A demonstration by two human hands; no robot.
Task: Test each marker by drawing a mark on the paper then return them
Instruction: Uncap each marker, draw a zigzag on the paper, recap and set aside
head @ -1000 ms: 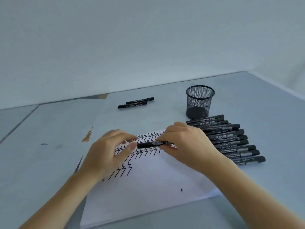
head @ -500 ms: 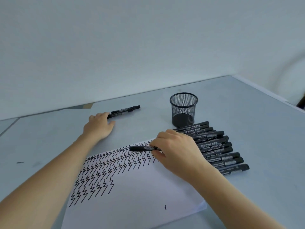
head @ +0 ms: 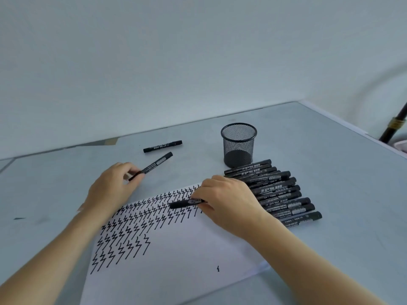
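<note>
- Head view, nearest first: the paper (head: 176, 260) lies at a slant on the counter (head: 330, 249), its far-left part filled with rows of black zigzag test marks, plus one tiny mark (head: 218, 269) alone near the front edge.
- The right hand (head: 226, 203) pinches a capped-looking marker (head: 187, 203) low over the zigzags, probably on its way to the tested row.
- That row of markers (head: 275, 192) lies side by side just right of the sheet; "700" reads on several barrels, the rest of the print is too small.
- The left hand (head: 114, 186) holds the tip end of a fresh marker (head: 154, 165) in curled fingers, lifted at a tilt, likely next for testing.
- Beyond, one more marker (head: 162, 146) waits on the counter, and the mesh pen cup (head: 239, 145) stands upright.
</note>
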